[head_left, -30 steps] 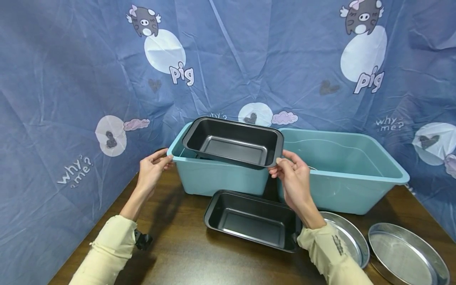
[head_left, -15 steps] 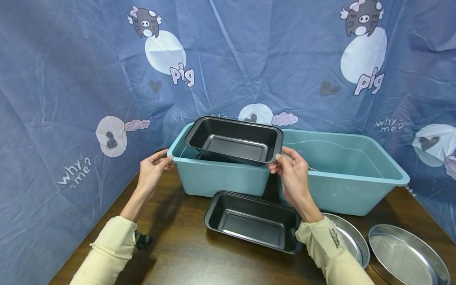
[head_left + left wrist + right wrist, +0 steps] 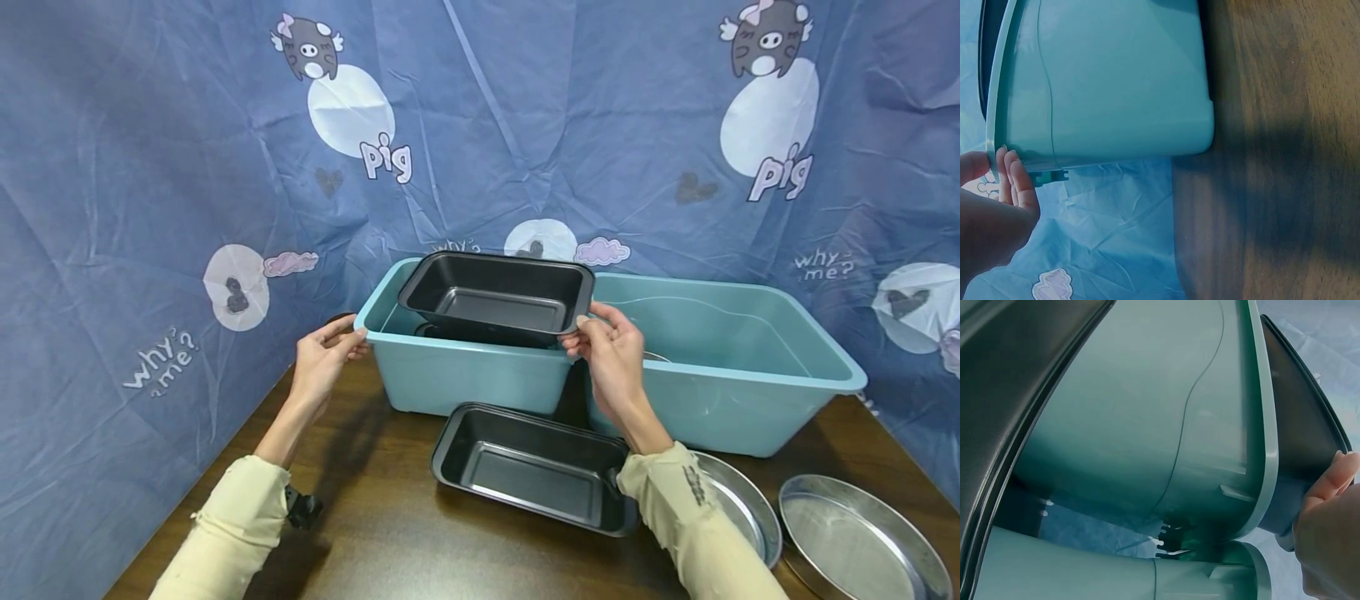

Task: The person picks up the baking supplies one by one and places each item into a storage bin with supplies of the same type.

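A black loaf pan (image 3: 502, 312) is over the left teal bin (image 3: 468, 379), its lower part overlapping the inside of the bin in the head view. My right hand (image 3: 611, 358) pinches that pan's near right corner between thumb and fingers. At the bin's left end my left hand (image 3: 321, 360) pinches the rim, thumb on one side and fingers on the other, as the left wrist view shows of the bin's wall (image 3: 1116, 87). Another dark item, mostly hidden, shows inside the bin under the raised pan. A second black loaf pan (image 3: 528, 471) lies on the table in front.
A second teal bin (image 3: 727, 404) stands to the right, with a thin metal edge showing inside. Two round metal pans (image 3: 855, 537) sit at the right front, one partly behind my right sleeve (image 3: 690, 517). A blue printed cloth (image 3: 480, 125) hangs behind the wooden table (image 3: 390, 533).
My right hand has moved slightly up and left in the head view, and the loaf pan's near edge has shifted back behind the bin's front rim. My left hand has stayed on the rim.
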